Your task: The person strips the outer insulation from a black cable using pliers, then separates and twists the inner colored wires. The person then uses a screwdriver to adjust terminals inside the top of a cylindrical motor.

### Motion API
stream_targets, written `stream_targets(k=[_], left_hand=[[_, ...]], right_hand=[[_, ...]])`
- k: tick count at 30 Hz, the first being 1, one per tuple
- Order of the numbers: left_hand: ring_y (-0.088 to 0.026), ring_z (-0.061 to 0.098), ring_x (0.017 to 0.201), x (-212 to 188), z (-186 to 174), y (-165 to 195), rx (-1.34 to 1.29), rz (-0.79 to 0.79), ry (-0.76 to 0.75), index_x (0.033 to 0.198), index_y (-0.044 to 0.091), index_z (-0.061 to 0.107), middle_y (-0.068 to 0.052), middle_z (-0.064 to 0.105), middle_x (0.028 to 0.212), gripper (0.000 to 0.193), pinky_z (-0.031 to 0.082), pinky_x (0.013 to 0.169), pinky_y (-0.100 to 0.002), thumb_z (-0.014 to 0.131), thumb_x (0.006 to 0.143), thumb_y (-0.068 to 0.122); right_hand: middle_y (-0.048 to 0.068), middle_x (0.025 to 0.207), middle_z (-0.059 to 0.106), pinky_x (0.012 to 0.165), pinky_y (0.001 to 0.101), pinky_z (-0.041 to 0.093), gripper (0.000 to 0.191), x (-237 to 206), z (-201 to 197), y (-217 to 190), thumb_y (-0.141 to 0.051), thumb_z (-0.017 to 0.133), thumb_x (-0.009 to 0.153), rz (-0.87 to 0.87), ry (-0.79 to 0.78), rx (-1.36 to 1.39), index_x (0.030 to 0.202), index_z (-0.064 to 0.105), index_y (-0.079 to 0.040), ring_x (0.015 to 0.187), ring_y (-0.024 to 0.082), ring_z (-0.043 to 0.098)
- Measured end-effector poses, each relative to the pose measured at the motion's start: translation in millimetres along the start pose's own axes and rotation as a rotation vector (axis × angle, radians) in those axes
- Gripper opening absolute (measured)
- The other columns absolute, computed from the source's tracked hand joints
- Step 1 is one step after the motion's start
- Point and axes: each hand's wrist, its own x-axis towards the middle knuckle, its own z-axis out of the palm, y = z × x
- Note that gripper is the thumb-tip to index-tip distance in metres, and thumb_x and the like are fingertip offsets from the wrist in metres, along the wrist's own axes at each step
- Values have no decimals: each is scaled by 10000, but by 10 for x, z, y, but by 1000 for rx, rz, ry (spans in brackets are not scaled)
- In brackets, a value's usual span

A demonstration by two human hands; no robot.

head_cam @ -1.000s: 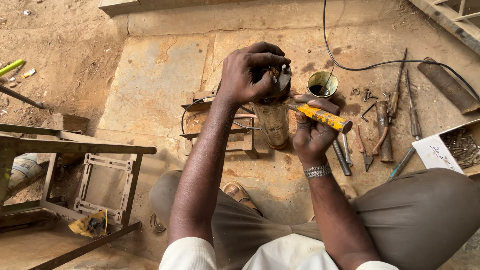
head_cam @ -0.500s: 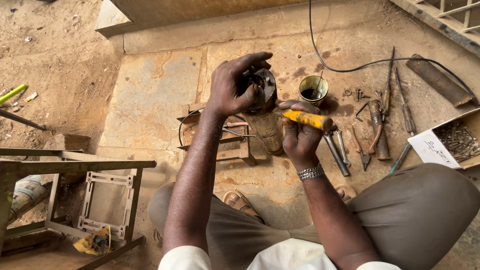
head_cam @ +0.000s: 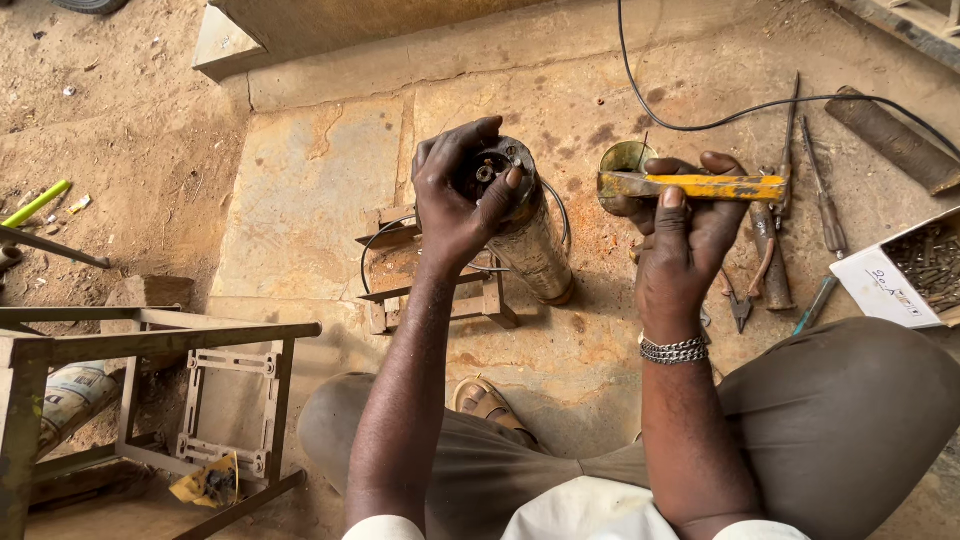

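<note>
My left hand (head_cam: pixel 462 195) grips the top end of a dirty metal cylinder (head_cam: pixel 535 250), a pump-like body standing tilted on the stone slab, with fingers curled over its open end. My right hand (head_cam: pixel 685 235) holds a yellow-handled tool (head_cam: pixel 700 186) level, off to the right of the cylinder and apart from it. A chain bracelet (head_cam: pixel 672 350) is on my right wrist. The tool's working tip is hidden behind my fingers and the small tin.
A small round tin (head_cam: pixel 622 158) sits behind the tool. Pliers, screwdrivers and other hand tools (head_cam: pixel 800 200) lie at right, beside a box of nails (head_cam: pixel 925 265). A black cable (head_cam: pixel 760 105) runs across the slab. A metal frame (head_cam: pixel 150 340) stands at left; a wooden bracket (head_cam: pixel 440 290) lies under the cylinder.
My left hand has lifted the cylinder's top end higher and turned its grip over the open end. My right hand has drawn the yellow-handled tool away to the right and levelled it.
</note>
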Motion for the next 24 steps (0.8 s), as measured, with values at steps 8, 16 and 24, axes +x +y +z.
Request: stream_targets(k=[8,16,24], left_hand=[[-233,530,1265,127,-198,72,-223,69,-151,1213,135,762,-70,712,1299,528,475,1129,-406,867,820,473],[-214,548,1262,210,-245,-14,-323,92,-284,1126,152,783,-59,729,1299,457,459,1133,-401,894,809,462],[-210,542,1258,237,-186,2,-316,121,-275,1109,158,793,-46,742,1289,445,460,1133,-420,882,799,465]], right_hand=[[176,1222,686,814,324,684,315,-14,118,103,-134,654,1176,-185,-51,-138,1352,395,-98,1071,184,723],[160,1170,699,923,297,608,338,-41,228,208,-179,695,1126,-373,34,-244,1339,455,-77,1078,163,708],[120,1123,686,728,320,698,274,99,232,271,-204,712,1071,-397,51,-96,1230,566,-34,985,182,746]])
